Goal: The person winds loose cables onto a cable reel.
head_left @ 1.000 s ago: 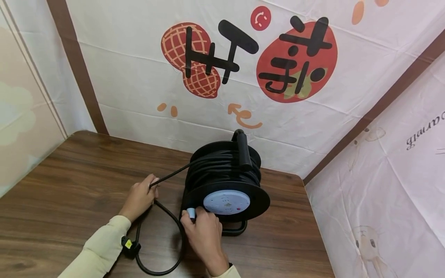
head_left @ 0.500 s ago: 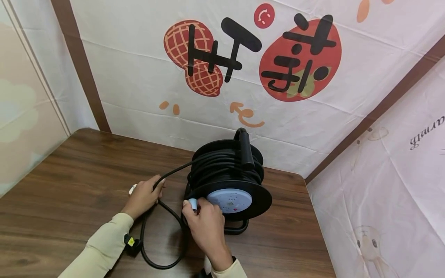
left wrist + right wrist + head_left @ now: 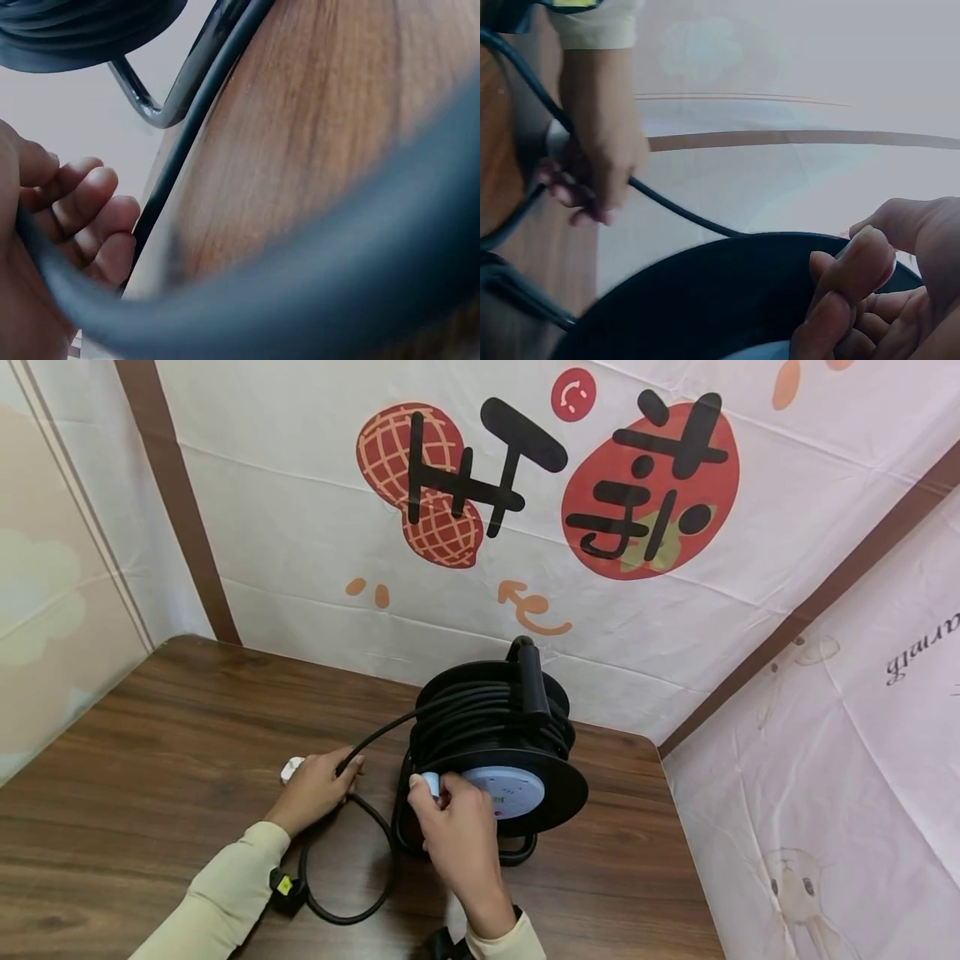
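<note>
A black cable reel [image 3: 491, 714] stands on the table, wound with several turns of black cable [image 3: 378, 733]. My right hand [image 3: 463, 839] pinches the light blue crank knob [image 3: 431, 783] between thumb and fingers, at the left of the reel's light blue socket face [image 3: 517, 791]. To the left, my left hand [image 3: 317, 793] holds the cable loosely; in the left wrist view the fingers [image 3: 112, 217] curl and the cable crosses the palm. From that hand the cable runs up to the drum, and a loop hangs toward the front. A white piece [image 3: 291, 768], perhaps a plug, shows behind the left hand.
The reel's black carrying handle [image 3: 534, 685] rises above the drum, and its tubular frame foot [image 3: 519, 852] rests on the brown wooden table [image 3: 187, 718]. Printed cloth walls [image 3: 285, 527] close in the back and sides. A black strapped device [image 3: 287, 889] sits at the left wrist.
My right hand has carried the knob up and slightly right around the reel's face. The cable loop has become smaller. The white piece has come into view behind the left hand.
</note>
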The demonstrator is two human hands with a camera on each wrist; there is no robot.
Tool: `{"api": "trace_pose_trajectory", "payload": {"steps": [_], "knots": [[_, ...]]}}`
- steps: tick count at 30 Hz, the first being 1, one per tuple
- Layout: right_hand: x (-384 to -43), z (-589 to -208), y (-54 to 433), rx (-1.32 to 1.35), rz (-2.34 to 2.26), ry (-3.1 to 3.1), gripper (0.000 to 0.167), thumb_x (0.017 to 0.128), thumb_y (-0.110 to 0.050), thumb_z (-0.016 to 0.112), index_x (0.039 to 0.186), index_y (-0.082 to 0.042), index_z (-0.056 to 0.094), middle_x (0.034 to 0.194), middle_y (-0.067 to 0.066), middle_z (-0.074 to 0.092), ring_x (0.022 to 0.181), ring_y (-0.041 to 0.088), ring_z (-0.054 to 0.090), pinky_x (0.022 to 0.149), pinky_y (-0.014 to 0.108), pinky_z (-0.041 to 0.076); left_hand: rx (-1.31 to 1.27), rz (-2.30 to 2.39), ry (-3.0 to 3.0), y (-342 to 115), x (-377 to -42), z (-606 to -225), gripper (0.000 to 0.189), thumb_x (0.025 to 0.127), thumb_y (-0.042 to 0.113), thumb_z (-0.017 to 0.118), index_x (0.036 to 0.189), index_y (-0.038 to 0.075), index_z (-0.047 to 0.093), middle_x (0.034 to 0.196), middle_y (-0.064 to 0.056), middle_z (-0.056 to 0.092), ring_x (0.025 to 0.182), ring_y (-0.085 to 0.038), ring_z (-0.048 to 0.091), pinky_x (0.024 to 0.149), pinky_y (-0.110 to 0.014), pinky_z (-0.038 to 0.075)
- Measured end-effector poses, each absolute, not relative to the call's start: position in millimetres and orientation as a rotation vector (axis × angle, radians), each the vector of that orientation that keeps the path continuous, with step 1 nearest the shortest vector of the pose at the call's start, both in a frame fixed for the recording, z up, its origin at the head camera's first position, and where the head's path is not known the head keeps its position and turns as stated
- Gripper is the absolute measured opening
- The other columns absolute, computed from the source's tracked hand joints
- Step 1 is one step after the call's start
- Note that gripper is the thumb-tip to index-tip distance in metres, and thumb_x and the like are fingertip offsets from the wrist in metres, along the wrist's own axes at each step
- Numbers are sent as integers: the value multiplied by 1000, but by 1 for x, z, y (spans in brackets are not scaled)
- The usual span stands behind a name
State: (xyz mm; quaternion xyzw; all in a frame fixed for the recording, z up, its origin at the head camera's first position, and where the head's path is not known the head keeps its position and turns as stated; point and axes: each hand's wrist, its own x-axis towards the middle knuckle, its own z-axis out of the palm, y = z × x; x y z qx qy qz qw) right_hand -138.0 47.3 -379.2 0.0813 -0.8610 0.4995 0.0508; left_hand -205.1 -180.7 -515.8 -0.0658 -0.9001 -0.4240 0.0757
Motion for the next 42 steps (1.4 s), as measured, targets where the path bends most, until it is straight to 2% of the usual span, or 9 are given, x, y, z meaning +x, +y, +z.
{"api": "trace_pose_trajectory", "payload": {"steps": [5, 10, 18, 23, 31, 35, 42], "knots": [[-138, -363, 57, 215, 1610, -2589, 39, 97, -35, 67, 68, -12, 57, 51, -4, 51, 40, 17, 58, 42, 29, 47, -215, -1246, -2710, -183, -204, -517, 28, 110, 25, 50, 96, 7, 66, 65, 2, 60, 52, -9, 55, 58, -30, 44], [-138, -355, 65, 217, 1580, -2571, 41, 99, -39, 65, 70, -11, 57, 51, -2, 51, 43, 23, 60, 42, 30, 45, -227, -1206, -2703, -184, -205, -517, 20, 108, 17, 53, 94, 7, 63, 64, 3, 59, 52, -9, 53, 55, -30, 43], [-140, -350, 72, 186, 1593, -2555, 39, 99, -39, 65, 71, -12, 59, 53, -1, 52, 42, 18, 58, 43, 30, 45, -218, -1153, -2708, -189, -205, -521, 15, 105, 9, 55, 93, 9, 62, 63, 6, 56, 52, -7, 51, 59, -30, 43], [-143, -345, 79, 199, 1601, -2508, 42, 100, -40, 65, 70, -11, 59, 50, 0, 51, 41, 22, 57, 43, 29, 43, -239, -1169, -2693, -193, -208, -517, 12, 105, 7, 54, 96, 7, 63, 65, 5, 57, 53, -8, 52, 59, -32, 44], [-147, -339, 94, 168, 1685, -2449, 44, 98, -37, 68, 75, 0, 64, 46, 3, 51, 40, 20, 54, 44, 26, 39, -177, -1202, -2697, -201, -205, -514, 14, 106, 8, 53, 97, 7, 64, 66, 4, 57, 54, -10, 53, 57, -30, 42], [-147, -339, 101, 139, 1684, -2461, 43, 98, -38, 68, 76, 0, 65, 46, 3, 51, 41, 20, 54, 44, 27, 39, -190, -1174, -2691, -201, -203, -516, 14, 106, 12, 53, 97, 9, 63, 67, 5, 58, 54, -10, 54, 59, -32, 42], [-144, -339, 111, 93, 1708, -2458, 40, 98, -36, 68, 78, -2, 68, 46, 4, 49, 41, 20, 52, 44, 27, 37, -134, -1219, -2722, -204, -197, -523, 15, 106, 7, 52, 97, 7, 64, 66, 3, 58, 54, -11, 55, 57, -30, 43]]}}
